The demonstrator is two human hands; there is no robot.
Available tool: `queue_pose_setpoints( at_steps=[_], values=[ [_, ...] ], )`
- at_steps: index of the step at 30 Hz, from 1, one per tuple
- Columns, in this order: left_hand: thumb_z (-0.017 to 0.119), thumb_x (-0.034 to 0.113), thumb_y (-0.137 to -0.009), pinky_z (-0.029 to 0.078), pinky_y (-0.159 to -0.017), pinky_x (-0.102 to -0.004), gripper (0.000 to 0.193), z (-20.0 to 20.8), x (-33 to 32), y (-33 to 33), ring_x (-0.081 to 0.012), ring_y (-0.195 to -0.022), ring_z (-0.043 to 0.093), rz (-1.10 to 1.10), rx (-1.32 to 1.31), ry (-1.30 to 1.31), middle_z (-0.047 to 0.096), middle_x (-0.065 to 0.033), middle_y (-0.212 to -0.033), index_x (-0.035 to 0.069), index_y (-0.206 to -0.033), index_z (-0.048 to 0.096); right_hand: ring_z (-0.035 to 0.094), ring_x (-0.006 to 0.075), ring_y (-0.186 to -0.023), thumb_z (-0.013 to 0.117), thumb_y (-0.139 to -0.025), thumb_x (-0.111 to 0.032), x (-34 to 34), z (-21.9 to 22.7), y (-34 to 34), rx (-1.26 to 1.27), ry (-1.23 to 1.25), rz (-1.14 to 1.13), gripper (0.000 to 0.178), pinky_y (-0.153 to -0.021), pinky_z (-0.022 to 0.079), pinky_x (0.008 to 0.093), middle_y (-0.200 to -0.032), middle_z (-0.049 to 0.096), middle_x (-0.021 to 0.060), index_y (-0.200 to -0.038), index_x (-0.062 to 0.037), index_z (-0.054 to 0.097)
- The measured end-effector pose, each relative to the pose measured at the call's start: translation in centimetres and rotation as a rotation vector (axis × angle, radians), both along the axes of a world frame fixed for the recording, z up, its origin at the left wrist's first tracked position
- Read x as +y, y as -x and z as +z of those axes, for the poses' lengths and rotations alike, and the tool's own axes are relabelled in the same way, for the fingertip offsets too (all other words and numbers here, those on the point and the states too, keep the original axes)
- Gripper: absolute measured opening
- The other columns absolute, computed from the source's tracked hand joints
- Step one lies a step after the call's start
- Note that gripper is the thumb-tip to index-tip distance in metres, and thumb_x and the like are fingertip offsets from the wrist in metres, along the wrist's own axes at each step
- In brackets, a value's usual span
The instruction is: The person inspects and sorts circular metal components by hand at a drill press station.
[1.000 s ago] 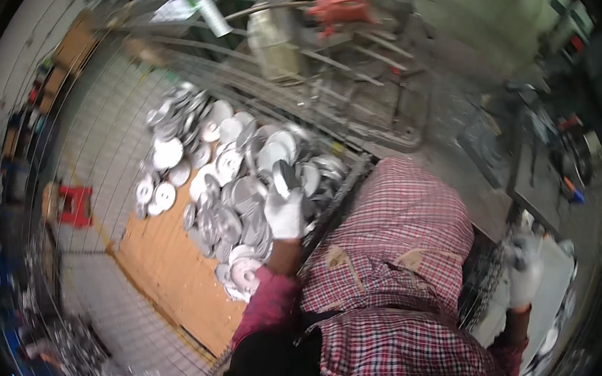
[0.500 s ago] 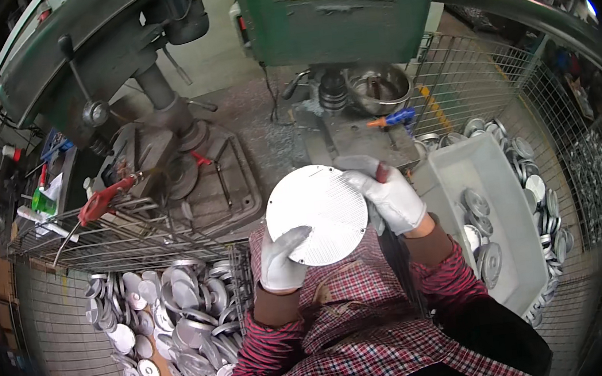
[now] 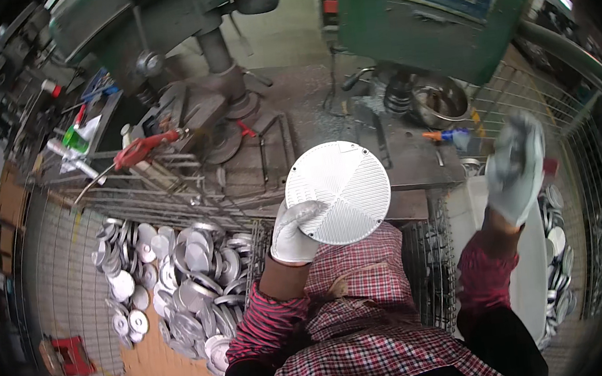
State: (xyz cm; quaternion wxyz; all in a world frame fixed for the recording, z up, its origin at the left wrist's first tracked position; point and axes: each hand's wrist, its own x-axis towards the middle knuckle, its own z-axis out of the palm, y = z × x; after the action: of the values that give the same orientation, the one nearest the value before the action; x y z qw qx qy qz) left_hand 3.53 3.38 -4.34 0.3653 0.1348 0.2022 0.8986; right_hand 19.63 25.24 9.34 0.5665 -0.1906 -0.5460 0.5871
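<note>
The left hand (image 3: pixel 294 236) grips the disc (image 3: pixel 347 190) by its left edge, apparently exposing its face; right hand (image 3: pixel 518 171) finger state unclear.

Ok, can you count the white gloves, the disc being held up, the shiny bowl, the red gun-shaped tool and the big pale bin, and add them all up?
White gloves: 2
Held disc: 1
Shiny bowl: 1
Red gun-shaped tool: 1
Pale bin: 1
Total: 6
</note>
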Motion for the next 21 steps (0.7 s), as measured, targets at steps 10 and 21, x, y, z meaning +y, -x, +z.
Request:
queue_pose_setpoints(
  at_steps=[10,21],
  values=[
    [0.060,0.005,-0.076,0.050,-0.077,-0.0369,0.027,0.6,-1.5,-3.4,-0.0267,-0.090,0.061,0.439,0.908,0.518,0.061,-0.0113,-0.103,-0.001,-0.102,0.056,0.050,0.0047,-0.057,0.066,-0.084,-0.018,-7.5,-7.1,-3.9,-0.585,-0.041,0.489,0.036,-0.052,0.041,0.0212,-0.074,0.063,0.0056,-0.113,0.0006,0.057],
    [0.064,0.019,-0.049,0.042,-0.049,-0.0342,0.022,1.9,-0.6,-6.9,-0.0205,-0.055,0.053,0.817,2.005,0.016,0.058,-0.0036,-0.076,0.011,-0.066,0.053,0.060,0.0089,-0.082,0.064,-0.086,-0.020,-13.8,-6.4,-10.1,-0.799,0.190,0.641,0.034,-0.073,0.049,0.0238,-0.095,0.065,0.0047,-0.111,0.0027,0.057]
  ],
)
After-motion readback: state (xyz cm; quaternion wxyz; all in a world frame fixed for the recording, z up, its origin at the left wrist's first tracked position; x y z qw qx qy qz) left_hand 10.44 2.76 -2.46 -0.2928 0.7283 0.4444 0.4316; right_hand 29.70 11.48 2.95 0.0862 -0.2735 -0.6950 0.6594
